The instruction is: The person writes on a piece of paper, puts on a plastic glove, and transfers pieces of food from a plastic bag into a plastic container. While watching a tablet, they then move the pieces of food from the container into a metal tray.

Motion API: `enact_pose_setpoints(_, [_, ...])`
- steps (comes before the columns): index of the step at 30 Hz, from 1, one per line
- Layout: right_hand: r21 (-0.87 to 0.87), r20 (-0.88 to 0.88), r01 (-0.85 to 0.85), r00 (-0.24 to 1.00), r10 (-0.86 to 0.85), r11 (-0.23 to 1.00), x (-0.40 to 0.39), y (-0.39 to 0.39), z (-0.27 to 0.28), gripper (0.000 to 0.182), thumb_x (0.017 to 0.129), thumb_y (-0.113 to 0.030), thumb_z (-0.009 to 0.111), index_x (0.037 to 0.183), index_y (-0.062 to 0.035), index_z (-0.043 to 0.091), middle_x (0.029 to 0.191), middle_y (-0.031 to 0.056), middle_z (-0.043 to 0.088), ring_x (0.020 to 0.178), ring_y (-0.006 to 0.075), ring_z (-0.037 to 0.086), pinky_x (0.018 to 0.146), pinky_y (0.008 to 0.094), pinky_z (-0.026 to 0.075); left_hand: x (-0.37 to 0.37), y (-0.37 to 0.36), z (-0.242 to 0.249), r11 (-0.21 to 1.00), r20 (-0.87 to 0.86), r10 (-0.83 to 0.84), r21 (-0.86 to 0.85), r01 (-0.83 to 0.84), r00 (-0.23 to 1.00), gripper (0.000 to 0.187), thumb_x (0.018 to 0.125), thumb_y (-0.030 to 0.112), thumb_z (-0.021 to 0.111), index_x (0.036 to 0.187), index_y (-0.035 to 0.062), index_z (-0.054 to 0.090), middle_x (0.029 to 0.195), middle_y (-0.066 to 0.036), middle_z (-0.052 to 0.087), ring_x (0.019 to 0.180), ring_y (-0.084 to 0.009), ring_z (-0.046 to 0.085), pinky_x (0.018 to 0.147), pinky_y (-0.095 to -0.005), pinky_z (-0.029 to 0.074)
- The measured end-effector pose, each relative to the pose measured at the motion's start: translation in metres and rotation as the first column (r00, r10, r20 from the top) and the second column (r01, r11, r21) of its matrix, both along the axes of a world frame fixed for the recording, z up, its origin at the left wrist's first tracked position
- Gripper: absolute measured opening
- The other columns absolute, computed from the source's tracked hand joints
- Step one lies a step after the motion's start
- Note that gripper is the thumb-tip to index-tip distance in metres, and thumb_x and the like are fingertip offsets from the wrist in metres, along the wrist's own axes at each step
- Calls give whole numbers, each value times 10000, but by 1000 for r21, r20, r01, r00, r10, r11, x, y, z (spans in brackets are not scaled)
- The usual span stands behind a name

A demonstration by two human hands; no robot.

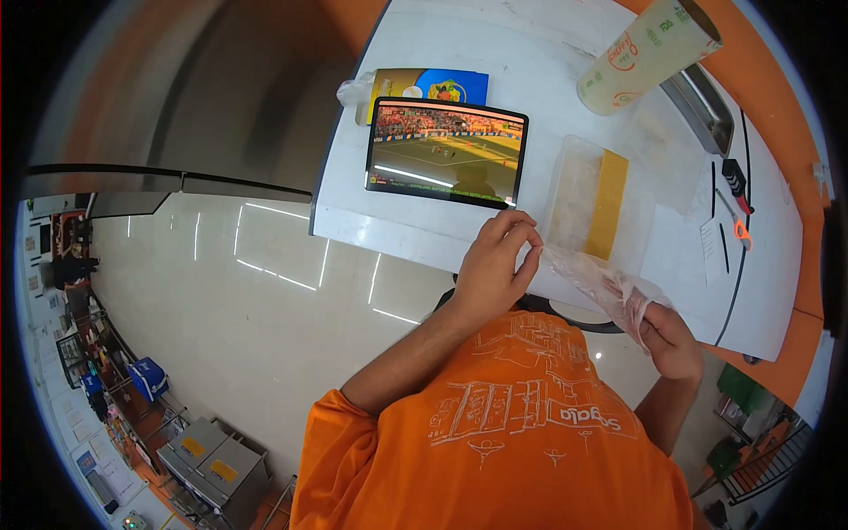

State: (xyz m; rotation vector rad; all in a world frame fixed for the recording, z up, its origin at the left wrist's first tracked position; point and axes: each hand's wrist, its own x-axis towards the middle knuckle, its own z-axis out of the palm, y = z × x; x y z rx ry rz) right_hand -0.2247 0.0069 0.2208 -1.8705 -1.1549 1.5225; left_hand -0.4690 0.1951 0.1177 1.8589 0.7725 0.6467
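Observation:
A crumpled piece of thin clear plastic (pixel 590 276) stretches between my two hands, just over the table's near edge. One narrow end is pinched between the thumb and fingers of my left hand (pixel 505 261). On the other side, my right hand (pixel 673 340) grips the wider, bunched end, with the plastic lying around its fingertips. Right behind the plastic is a clear plastic container (pixel 567 190) with a yellow band (pixel 609 205) across it. A tablet (pixel 446 152) showing a football match stands just beyond my left hand.
On the white table (pixel 353 216) are a blue and yellow box (pixel 459 86), a tall printed paper cup (pixel 640 62) and a metal tray (pixel 700 106). Orange-handled scissors (pixel 742 234) and a black cable (pixel 738 299) lie at the right. Grey bins (pixel 212 459) stand at the lower left.

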Motion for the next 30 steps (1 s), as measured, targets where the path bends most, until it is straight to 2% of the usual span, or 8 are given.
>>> enact_pose_setpoints(1, [103, 60, 2, 998, -8, 995, 0, -5, 1, 394, 975, 0, 535, 1360, 38, 608, 922, 81, 661, 830, 183, 589, 755, 317, 470, 1, 0, 0, 1000, 1, -2, 2, 2, 1000, 106, 932, 53, 686, 1017, 41, 624, 1218, -150, 603, 1166, -362, 588, 1001, -422, 468])
enact_pose_setpoints(5, [81, 137, 51, 989, -62, 995, 1, -10, 6, 424, 956, 21, 531, 1374, 36, 599, 920, 91, 666, 837, 164, 585, 779, 296, 477, 2, -2, 4, 998, -13, -58, -6, 58, 998, 186, 915, 62, 702, 1086, 63, 630, 1356, -162, 560, 1263, -387, 540, 1059, -441, 449])
enact_pose_setpoints(10, [129, -56, 257, 966, -252, 958, -18, 10, 0, 525, 936, 68, 503, 1460, 54, 532, 1194, 86, 683, 1009, 124, 593, 916, 272, 481, 5, -2, 38, 981, 81, -176, 99, 167, 981, 441, 855, 124, 793, 1271, 121, 645, 1509, -150, 483, 1366, -394, 464, 1141, -489, 389])
enact_pose_setpoints(12, [107, -120, 281, 956, -269, 954, -24, 15, 1, 541, 941, 66, 511, 1482, 56, 508, 1247, 83, 661, 1064, 125, 585, 946, 275, 474, 7, -3, 44, 924, -6, -227, 314, 217, 974, 541, 807, 201, 852, 1314, 163, 667, 1471, -94, 533, 1337, -348, 481, 1117, -486, 386])
enact_pose_setpoints(17, [99, -230, 309, 932, -280, 946, -26, 16, -12, 567, 961, 46, 543, 1523, 44, 467, 1319, 84, 638, 1170, 134, 576, 1006, 290, 465, 6, -6, 28, 890, 28, -232, 409, 201, 972, 364, 805, 244, 852, 1145, 167, 747, 1352, -20, 610, 1260, -297, 519, 1049, -454, 394])
enact_pose_setpoints(19, [121, -293, 306, 920, -261, 944, -23, 13, -16, 587, 993, -11, 578, 1552, 49, 409, 1477, 138, 564, 1358, 236, 561, 1127, 358, 457, 7, -7, 31, 896, 51, -209, 410, 170, 977, 284, 817, 234, 842, 1081, 163, 766, 1313, -7, 628, 1240, -285, 529, 1029, -446, 395])
enact_pose_setpoints(22, [150, -303, 375, 898, -318, 915, -28, 13, -17, 559, 981, -30, 598, 1522, 37, 471, 1352, 95, 638, 1202, 158, 598, 1033, 311, 469, 7, -9, 38, 922, 41, -192, 351, 166, 981, 196, 814, 202, 838, 986, 148, 761, 1296, -7, 632, 1228, -285, 539, 1038, -447, 392])
enact_pose_setpoints(30, [99, -314, 347, 900, -302, 932, -19, 6, -10, 563, 999, -85, 570, 1539, 27, 456, 1373, 130, 645, 1250, 196, 608, 1071, 344, 470, 1, 5, 34, 905, 72, -15, 424, -17, 997, 155, 806, 73, 803, 929, 134, 731, 1194, -31, 670, 1172, -301, 588, 1015, -453, 413])
